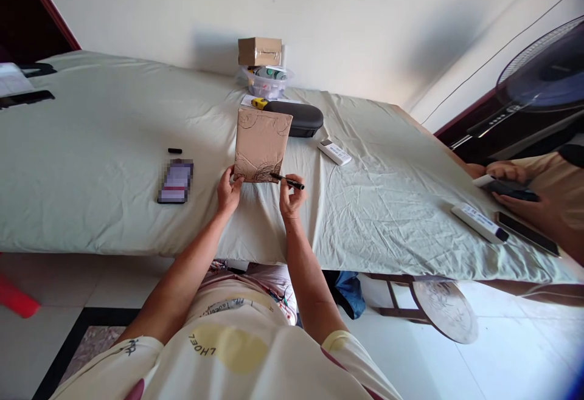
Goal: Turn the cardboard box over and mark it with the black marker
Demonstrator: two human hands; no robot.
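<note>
Your left hand [229,191] pinches the lower left corner of a brown cardboard panel [261,141], thumb on the face. Your right hand [292,198] grips a black marker pen [292,183] between thumb and fingers, its tip at the panel's lower right, beside dense looped line work. Further curling lines are noted along the upper edge. The panel is in front of you at the table's pale green cloth [114,120], partly covering a black hard case [301,117]; whether it lies flat or is tilted cannot be determined. Left of your left hand are a smartphone [176,182], its screen blurred, and a small black cap [174,151]. A white handheld device [334,152] lies right of the case. At far right, another person's hands [515,184] hold a dark object, type unclear.
</note>
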